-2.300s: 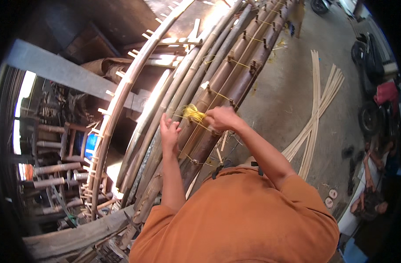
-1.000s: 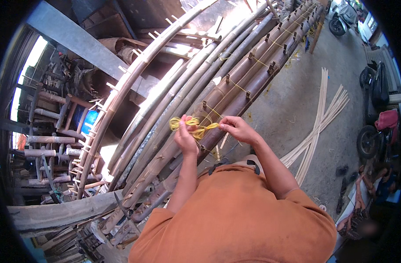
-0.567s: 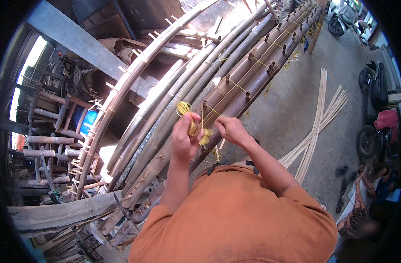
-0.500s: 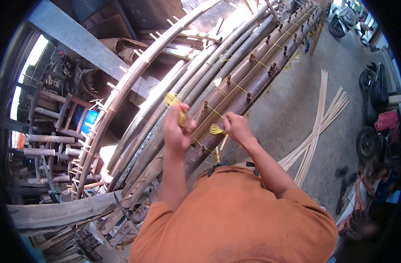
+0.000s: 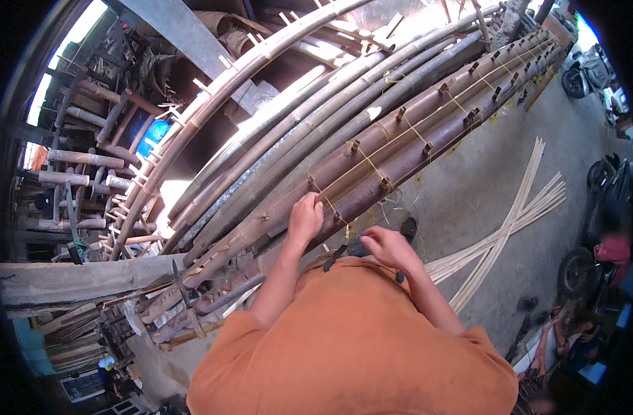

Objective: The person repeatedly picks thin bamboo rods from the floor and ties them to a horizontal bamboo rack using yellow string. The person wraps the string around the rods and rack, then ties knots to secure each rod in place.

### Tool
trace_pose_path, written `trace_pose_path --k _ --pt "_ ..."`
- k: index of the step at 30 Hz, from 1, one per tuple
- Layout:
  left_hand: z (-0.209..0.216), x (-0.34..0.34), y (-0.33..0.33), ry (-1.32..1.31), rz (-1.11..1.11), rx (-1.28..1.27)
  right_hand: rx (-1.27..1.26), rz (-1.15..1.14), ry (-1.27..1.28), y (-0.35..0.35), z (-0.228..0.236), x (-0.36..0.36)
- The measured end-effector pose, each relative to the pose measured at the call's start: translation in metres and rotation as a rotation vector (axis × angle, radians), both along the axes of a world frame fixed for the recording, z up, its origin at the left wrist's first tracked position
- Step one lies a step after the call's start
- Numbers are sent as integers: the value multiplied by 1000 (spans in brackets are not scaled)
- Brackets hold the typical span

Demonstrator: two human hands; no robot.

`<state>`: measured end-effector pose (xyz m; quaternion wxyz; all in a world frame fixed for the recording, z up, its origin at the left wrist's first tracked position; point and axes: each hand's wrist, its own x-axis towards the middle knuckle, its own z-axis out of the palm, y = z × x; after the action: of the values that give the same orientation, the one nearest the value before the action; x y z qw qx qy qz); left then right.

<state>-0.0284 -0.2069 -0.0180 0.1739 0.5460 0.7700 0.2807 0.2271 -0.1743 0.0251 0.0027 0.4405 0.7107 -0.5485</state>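
Two long brown bamboo poles (image 5: 358, 204) lie side by side on a slant in front of me, with short upright pegs along them. Thin yellow cord (image 5: 375, 168) runs between the pegs and along the poles. My left hand (image 5: 306, 218) is closed at the near part of the upper pole, just below a peg (image 5: 312, 181); its fingertips are turned away, so what they grip is hidden. Close to my waist, right of the poles' near part, my right hand (image 5: 392, 249) is held with thumb and fingers apart, and no cord shows in it.
Several bare bamboo poles (image 5: 295, 131) lie beyond, beside a curved pole with pegs (image 5: 212, 104). Pale split strips (image 5: 503, 232) cross on the concrete floor at right. Parked motorcycles (image 5: 578, 273) and people are at the far right. A blade (image 5: 181, 282) stands upright at lower left.
Both hands have come down and nearer to my body. The yellow cord bundles seen at both hands before no longer show there. The view has shifted, so the poles appear lower and farther right.
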Motion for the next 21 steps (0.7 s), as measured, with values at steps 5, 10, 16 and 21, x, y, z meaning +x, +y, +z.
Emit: trace_pose_path --k 5,10,16,21 --pt "-7 9 8 -168 69 8 -964 -823 824 -12 -39 -51" --pt "-18 14 20 58 51 28 -296 -769 1058 -3 10 -147" --pt "-28 -5 16 -442 31 -123 879 299 -48 99 30 -204" --pt "-33 -5 7 -396 102 1 -179 111 590 122 6 -210"
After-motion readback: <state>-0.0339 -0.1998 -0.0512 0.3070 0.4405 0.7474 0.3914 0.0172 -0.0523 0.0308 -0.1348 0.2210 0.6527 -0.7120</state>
